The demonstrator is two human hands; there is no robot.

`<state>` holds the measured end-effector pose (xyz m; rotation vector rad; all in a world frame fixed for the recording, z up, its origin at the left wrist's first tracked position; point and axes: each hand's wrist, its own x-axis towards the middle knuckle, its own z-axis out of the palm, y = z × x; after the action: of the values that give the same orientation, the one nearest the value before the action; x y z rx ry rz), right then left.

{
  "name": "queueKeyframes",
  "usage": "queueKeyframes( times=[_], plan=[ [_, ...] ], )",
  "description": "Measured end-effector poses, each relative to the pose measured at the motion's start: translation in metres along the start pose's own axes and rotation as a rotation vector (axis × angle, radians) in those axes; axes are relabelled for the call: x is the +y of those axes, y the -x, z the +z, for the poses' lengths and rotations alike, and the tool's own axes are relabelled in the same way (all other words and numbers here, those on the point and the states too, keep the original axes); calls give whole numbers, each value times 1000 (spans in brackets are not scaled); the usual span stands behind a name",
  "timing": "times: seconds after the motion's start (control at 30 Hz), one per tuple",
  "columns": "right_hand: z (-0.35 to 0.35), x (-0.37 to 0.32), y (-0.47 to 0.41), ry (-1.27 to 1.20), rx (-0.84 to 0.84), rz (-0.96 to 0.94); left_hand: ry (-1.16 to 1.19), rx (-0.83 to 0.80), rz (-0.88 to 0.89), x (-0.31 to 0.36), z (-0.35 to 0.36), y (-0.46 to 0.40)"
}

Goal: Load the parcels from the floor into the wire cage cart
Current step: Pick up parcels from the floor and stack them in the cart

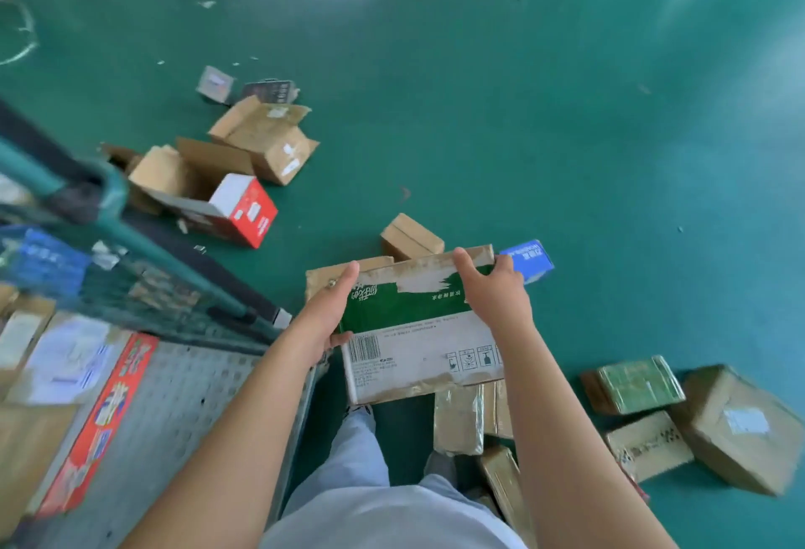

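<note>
I hold a green-and-white cardboard box (414,330) with a barcode label, lifted above the floor in front of my legs. My left hand (329,309) grips its left edge and my right hand (494,287) grips its top right corner. The wire cage cart (143,287) stands at the left, with a perforated metal floor (183,409). Inside it lie a long red box (100,422) and flat parcels with paper labels (65,365). Brown parcels (459,418) lie on the floor under the held box.
On the green floor: a blue box (529,258) and a small brown box (409,237) beyond my hands, a red-and-white box (246,210) with opened cartons (265,139) near the cart, and a green-wrapped parcel (638,383) with brown boxes (740,426) at right.
</note>
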<state>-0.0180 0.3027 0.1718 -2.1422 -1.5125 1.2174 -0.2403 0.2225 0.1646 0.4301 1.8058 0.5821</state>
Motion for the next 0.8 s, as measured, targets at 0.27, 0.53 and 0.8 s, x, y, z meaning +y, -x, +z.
queueKeyframes(
  times=[0.27, 0.53, 0.8],
  plan=[
    [48, -36, 88, 362, -237, -183, 134, 187, -53, -111, -68, 77],
    [145, -70, 196, 502, -448, -380, 277, 442, -116, -227, -154, 151],
    [271, -94, 345, 267, -613, -447, 774, 631, -159, -367, -244, 240]
  ],
)
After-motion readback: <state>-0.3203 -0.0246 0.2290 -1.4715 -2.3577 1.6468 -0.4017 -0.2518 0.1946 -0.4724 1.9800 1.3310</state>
